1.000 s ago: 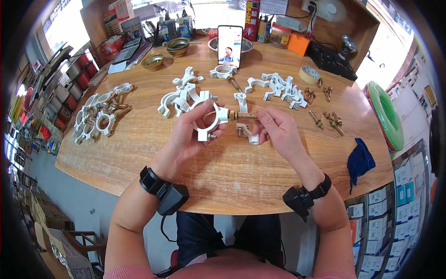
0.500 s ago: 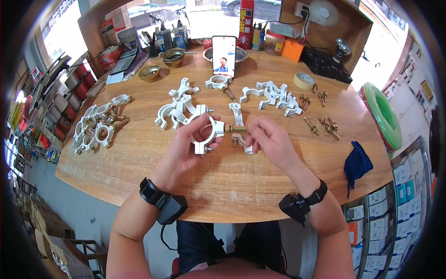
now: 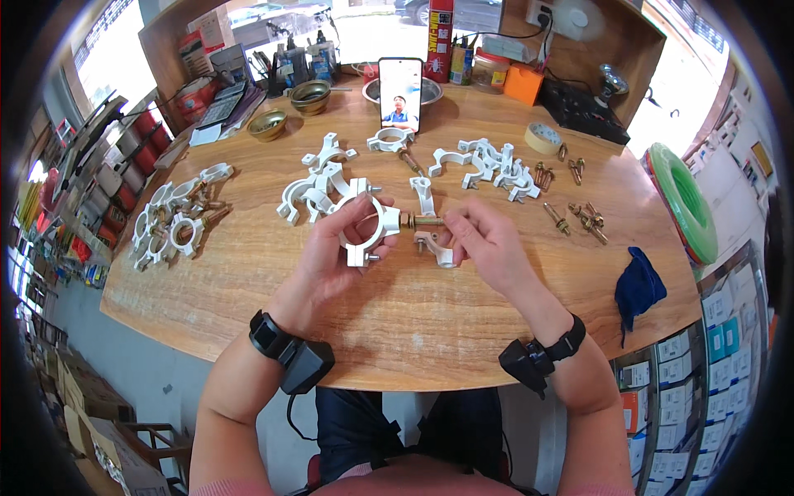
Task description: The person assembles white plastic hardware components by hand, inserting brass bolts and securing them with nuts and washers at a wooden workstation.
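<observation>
Over the middle of the wooden table, my left hand (image 3: 324, 252) is closed around a white pipe clamp (image 3: 385, 221), a ring with small screws at its joints. From the clamp's right side sticks a brass-coloured expansion bolt (image 3: 426, 221), lying level. The thumb and fingers of my right hand (image 3: 488, 241) pinch the bolt's free end. Just behind and below the bolt lie a loose white clamp half (image 3: 421, 197) and another clamp half (image 3: 438, 250), partly covered by my right fingers.
Bolted clamps (image 3: 186, 236) lie at left. Loose clamp halves (image 3: 499, 165) and bolts (image 3: 589, 221) lie at right, near a tape roll (image 3: 542, 139) and blue cloth pouch (image 3: 638, 288). A phone (image 3: 400, 93) leans on a metal bowl at the back. Brass bowls (image 3: 269, 125) stand back left.
The clamp and bolt stay held between both hands. My right fingers have shifted slightly to the right along the bolt, and more of its shaft shows.
</observation>
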Demonstrator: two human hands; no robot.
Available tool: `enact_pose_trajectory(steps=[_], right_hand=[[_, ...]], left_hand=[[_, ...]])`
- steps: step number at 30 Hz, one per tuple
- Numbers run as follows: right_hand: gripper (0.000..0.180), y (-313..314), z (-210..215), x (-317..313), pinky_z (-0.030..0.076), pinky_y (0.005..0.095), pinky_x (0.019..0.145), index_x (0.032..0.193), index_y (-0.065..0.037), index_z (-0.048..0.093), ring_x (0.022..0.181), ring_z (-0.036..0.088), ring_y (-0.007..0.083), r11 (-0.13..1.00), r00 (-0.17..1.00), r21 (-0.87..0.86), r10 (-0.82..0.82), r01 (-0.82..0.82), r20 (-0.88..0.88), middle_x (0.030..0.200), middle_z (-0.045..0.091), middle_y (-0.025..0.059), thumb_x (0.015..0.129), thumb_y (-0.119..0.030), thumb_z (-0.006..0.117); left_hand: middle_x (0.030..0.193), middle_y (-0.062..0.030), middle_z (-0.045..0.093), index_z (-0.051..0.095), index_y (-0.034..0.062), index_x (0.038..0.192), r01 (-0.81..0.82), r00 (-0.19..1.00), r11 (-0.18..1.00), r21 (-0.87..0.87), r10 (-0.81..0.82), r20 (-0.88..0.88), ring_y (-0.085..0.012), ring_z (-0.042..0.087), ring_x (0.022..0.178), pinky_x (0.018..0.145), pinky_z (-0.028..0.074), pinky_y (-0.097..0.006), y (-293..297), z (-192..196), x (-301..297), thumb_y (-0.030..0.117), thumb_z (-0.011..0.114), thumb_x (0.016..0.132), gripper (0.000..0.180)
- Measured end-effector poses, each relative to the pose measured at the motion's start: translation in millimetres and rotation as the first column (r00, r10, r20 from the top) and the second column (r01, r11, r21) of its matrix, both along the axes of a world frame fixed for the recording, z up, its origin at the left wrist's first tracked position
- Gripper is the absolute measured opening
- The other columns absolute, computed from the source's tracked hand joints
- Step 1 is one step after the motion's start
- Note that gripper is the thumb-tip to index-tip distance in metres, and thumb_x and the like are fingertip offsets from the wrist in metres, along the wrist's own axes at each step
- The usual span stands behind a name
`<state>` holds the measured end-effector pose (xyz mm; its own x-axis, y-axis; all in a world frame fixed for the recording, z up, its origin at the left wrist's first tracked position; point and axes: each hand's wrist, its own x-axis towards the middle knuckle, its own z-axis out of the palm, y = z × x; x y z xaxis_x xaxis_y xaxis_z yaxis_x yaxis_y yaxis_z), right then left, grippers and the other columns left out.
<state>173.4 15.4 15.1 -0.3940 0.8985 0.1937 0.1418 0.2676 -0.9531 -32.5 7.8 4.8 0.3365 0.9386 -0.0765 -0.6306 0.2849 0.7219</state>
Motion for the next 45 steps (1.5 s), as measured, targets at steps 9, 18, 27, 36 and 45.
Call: enact_pose_trajectory(steps=[9,18,27,36,45], right_hand=[[0.027,-2,1,0,0.038,0.0191,0.047,0.071,-0.002,0.049,0.052,0.048,0.0062,1.000,0.999,-0.018,-0.015,0.015,-0.035,0.061,0.053,0.0024,0.088,-0.023,0.046],[0.020,3,-1,2,0.038,0.0189,0.048,0.078,-0.001,0.050,0.053,0.047,0.0055,0.999,1.000,-0.042,0.012,-0.013,-0.022,0.062,0.053,0.0018,0.087,-0.019,0.049],[0.026,0,-2,-1,0.038,0.0190,0.047,0.075,-0.001,0.051,0.052,0.048,0.0059,1.000,0.999,0.025,-0.017,0.018,-0.041,0.061,0.053,0.0024,0.087,-0.024,0.049],[0.024,-2,-2,0,0.039,0.0206,0.047,0.073,-0.002,0.051,0.052,0.049,0.0072,0.975,0.998,0.217,-0.056,0.049,0.028,0.060,0.052,0.0023,0.087,-0.021,0.048],[0.028,-5,3,3,0.039,0.0205,0.045,0.068,-0.002,0.049,0.050,0.049,0.0078,1.000,0.998,-0.028,0.009,-0.011,-0.054,0.056,0.051,0.0028,0.087,-0.022,0.046]], left_hand=[[0.088,-0.0084,0.059,0.051,0.0018,0.101,-0.002,1.000,1.000,0.010,0.002,-0.017,-0.0140,0.057,0.069,0.056,0.048,-0.022,-1,2,0,0.027,0.040,0.089,0.030],[0.090,-0.0083,0.059,0.050,0.0020,0.103,0.012,1.000,1.000,-0.011,-0.012,-0.026,-0.0149,0.058,0.070,0.057,0.049,-0.022,2,-4,-2,0.028,0.040,0.088,0.032],[0.088,-0.0074,0.060,0.052,0.0040,0.103,0.024,0.999,0.997,0.073,-0.022,-0.035,-0.0141,0.059,0.069,0.054,0.048,-0.020,0,-4,-2,0.035,0.039,0.089,0.036],[0.085,-0.0071,0.061,0.052,0.0050,0.102,-0.023,0.996,0.999,0.025,0.025,-0.087,-0.0150,0.060,0.066,0.053,0.048,-0.021,1,-1,2,0.041,0.037,0.088,0.042],[0.087,-0.0081,0.060,0.051,0.0039,0.106,0.001,0.994,0.999,0.051,0.004,-0.113,-0.0159,0.058,0.067,0.055,0.046,-0.024,-1,-1,4,0.042,0.035,0.088,0.044]])
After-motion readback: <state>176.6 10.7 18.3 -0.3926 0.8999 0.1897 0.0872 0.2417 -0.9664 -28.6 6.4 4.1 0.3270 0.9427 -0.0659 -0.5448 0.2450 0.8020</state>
